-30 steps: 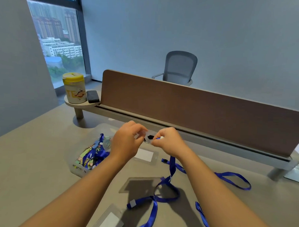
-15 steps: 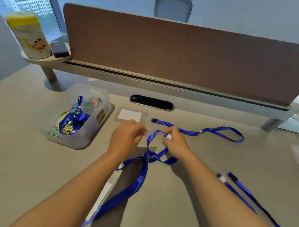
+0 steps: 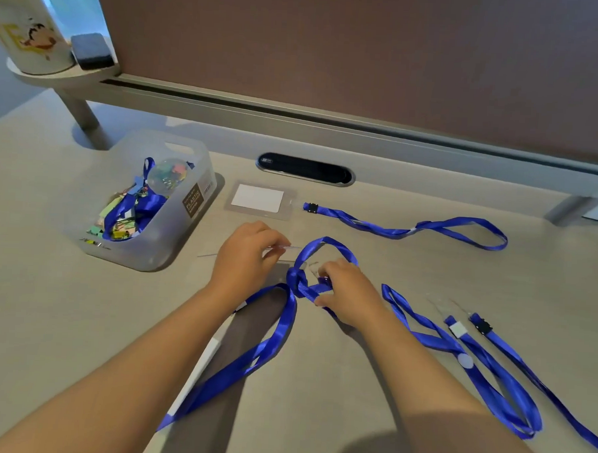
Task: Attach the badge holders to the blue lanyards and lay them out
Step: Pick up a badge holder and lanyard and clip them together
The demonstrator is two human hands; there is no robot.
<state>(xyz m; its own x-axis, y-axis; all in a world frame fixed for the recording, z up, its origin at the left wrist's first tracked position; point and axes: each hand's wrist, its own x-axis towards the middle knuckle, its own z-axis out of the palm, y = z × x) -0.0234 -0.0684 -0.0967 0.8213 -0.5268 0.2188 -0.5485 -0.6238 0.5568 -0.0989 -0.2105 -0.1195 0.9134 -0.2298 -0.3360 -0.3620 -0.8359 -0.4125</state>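
Observation:
My left hand (image 3: 246, 255) pinches a thin clear badge holder (image 3: 283, 249) at its top edge, just above the desk. My right hand (image 3: 344, 291) grips the clip end of a blue lanyard (image 3: 286, 332), whose strap loops over between the hands and trails toward me. A finished set lies further back: a clear badge holder with a white card (image 3: 257, 199) clipped to a second blue lanyard (image 3: 410, 227). Another blue lanyard (image 3: 483, 368) lies loose at the right. A further clear holder with a white card (image 3: 199, 365) lies partly under my left forearm.
A translucent plastic bin (image 3: 173, 241) with blue straps and coloured clips stands at the left. A brown divider panel (image 3: 366, 58) closes the desk's far side, with a black cable slot (image 3: 305, 168) in front. A yellow-lidded canister (image 3: 25, 36) and a dark block (image 3: 91, 51) sit on a small shelf.
My head has tipped down and closer to the desk. Both hands have come down from in front of the divider to just above the desk, still working holder and lanyard together.

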